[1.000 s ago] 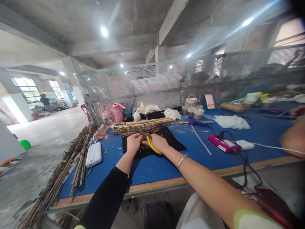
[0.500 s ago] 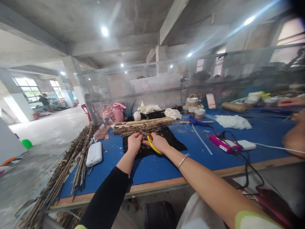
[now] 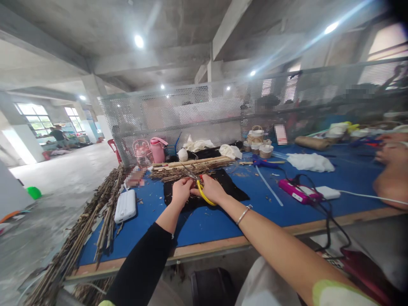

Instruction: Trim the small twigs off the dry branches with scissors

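My right hand [image 3: 213, 190] is closed around the yellow handles of a pair of scissors [image 3: 205, 196]. Their metal blades point away and to the left, beside the fingers of my left hand [image 3: 181, 191]. That hand is closed in a pinch close to the blades; whatever it holds is too small or hidden to name. Under both hands lies a black cloth [image 3: 234, 189] strewn with small brown scraps. Just beyond it, a row of thin dry twigs [image 3: 170, 173] lies across the table, with paler sticks [image 3: 204, 161] along its far side.
Long twig bundles [image 3: 86, 221] cover the left edge of the blue table [image 3: 153, 229], near a white power bank [image 3: 125, 206]. A glue gun [image 3: 264, 162], a magenta power strip [image 3: 299, 190] with cables, and white cloth [image 3: 310, 162] lie right. Another person's hand [image 3: 393, 151] works far right.
The scissor blades show more plainly above my left fingers and look farther apart. My hands have stayed in nearly the same place. The other person's hands at right have shifted slightly.
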The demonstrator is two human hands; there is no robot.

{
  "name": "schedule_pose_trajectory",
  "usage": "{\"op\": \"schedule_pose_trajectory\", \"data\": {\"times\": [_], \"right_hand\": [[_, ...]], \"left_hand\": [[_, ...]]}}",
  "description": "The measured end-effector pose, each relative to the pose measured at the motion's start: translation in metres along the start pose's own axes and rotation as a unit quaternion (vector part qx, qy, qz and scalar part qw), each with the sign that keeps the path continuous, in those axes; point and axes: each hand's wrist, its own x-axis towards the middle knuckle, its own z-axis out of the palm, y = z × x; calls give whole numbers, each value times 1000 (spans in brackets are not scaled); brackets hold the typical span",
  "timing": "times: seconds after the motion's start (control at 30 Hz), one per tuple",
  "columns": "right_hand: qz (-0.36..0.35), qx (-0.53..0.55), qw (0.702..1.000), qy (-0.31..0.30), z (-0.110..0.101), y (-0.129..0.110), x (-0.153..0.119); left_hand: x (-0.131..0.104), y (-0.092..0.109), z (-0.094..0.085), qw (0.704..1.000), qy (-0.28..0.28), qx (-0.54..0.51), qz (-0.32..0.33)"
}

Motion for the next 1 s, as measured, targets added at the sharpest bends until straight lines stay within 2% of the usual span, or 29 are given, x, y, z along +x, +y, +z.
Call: {"op": "schedule_pose_trajectory", "data": {"times": [0.2, 0.43, 0.67, 0.77, 1.0], "right_hand": [[36, -31, 998, -45, -6, -4, -2], [51, -31, 996, -62, -10, -7, -3], [72, -20, 995, -64, -8, -7, -1], [60, -8, 996, -64, -7, -5, -2], [21, 18, 999, -46, -2, -2, -2]], "left_hand": [[-2, 4, -2, 999, -2, 40, 20], [0, -1, -5, 997, 3, 76, 26], [5, -5, 0, 997, 11, -62, -52], [5, -5, 1, 996, 10, -74, -51], [0, 2, 0, 1000, 4, -11, -14]]}}
